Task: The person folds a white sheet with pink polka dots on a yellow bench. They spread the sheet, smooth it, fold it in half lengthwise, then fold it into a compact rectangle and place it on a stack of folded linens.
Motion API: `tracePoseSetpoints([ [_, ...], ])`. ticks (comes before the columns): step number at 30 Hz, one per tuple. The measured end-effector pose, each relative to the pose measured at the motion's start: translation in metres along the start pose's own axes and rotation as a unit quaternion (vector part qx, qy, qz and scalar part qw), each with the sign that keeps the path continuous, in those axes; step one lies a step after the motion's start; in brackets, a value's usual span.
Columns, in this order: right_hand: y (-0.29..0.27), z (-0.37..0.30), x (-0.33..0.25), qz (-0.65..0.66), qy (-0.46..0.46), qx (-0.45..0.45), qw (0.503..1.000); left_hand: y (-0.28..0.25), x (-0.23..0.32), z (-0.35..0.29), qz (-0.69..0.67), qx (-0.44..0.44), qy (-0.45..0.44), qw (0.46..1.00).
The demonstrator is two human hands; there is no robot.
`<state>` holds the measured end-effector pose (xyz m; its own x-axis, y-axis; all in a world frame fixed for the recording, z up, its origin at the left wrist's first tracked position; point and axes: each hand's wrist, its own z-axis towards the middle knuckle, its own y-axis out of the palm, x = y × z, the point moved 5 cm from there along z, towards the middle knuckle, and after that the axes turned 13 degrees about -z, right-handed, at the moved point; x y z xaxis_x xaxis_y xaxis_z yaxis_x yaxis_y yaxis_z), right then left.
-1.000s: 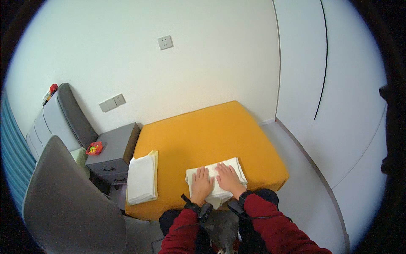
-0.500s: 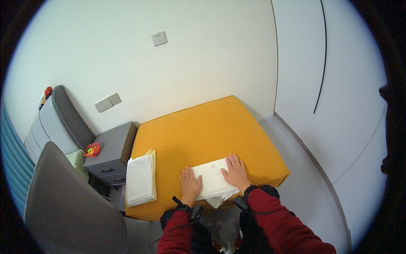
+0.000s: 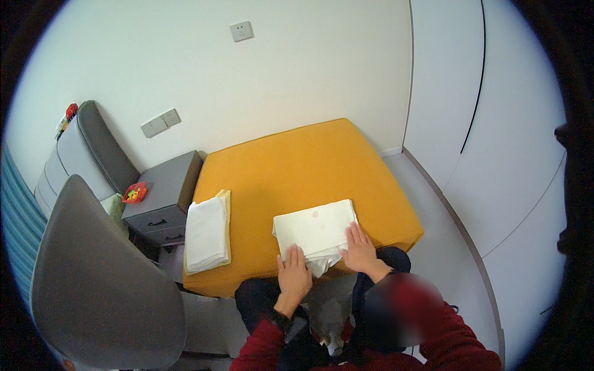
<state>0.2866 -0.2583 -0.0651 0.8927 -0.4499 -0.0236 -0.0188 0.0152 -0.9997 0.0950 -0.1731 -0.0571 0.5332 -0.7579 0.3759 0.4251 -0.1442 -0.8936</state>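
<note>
A pale cream folded cloth (image 3: 315, 227) with faint pink spots lies near the front edge of a mustard-yellow padded surface (image 3: 291, 161). Its near edge is uneven, and a loose corner droops over the front. My left hand (image 3: 295, 275) is at the cloth's near left corner, fingers stretched out and holding nothing. Against the near right side rests my right hand (image 3: 361, 248), its fingers extended and flat. Farther left lies a stack of folded white cloth (image 3: 207, 235) with a yellow layer showing along its right side.
A grey chair back (image 3: 102, 278) rises at the lower left. Behind it stand a grey two-drawer nightstand (image 3: 164, 191) with a small red basket (image 3: 135, 193) on top, and a padded headboard (image 3: 93, 154). White cabinet doors (image 3: 495, 154) line the right; my knees are below the front edge.
Both hands have slid toward me, from the cloth's sides to its near corners. More of the cloth's top shows. The whole view has tilted down slightly.
</note>
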Motion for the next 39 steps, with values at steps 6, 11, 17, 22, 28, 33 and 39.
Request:
tracePoseSetpoints([
  [6, -0.005, 0.024, 0.058, 0.343, 0.178, 0.063, 0.920, -0.015, 0.049, 0.028, -0.158, 0.080, 0.111, 0.978],
  [11, 0.028, 0.041, 0.052, 0.496, 0.215, -0.134, 0.830, 0.050, 0.046, 0.081, -0.508, 0.006, -0.056, 0.859],
  [17, 0.002, 0.024, 0.012, 0.572, 0.145, 0.049, 0.806, 0.071, 0.060, 0.063, -0.629, -0.009, -0.075, 0.774],
  [22, -0.060, -0.009, -0.036, 0.279, 0.004, 0.287, 0.916, 0.006, 0.056, 0.063, -0.691, 0.094, -0.208, 0.686],
  [28, -0.133, -0.044, -0.063, 0.159, -0.059, 0.346, 0.923, -0.065, 0.074, 0.080, -0.690, 0.099, -0.151, 0.701],
  [33, -0.177, -0.052, -0.067, 0.079, -0.093, 0.407, 0.905, -0.072, 0.081, 0.097, -0.814, 0.074, -0.146, 0.558],
  [39, -0.122, -0.043, -0.071, 0.185, -0.220, 0.248, 0.925, -0.018, -0.001, 0.081, -0.819, -0.004, -0.224, 0.528],
])
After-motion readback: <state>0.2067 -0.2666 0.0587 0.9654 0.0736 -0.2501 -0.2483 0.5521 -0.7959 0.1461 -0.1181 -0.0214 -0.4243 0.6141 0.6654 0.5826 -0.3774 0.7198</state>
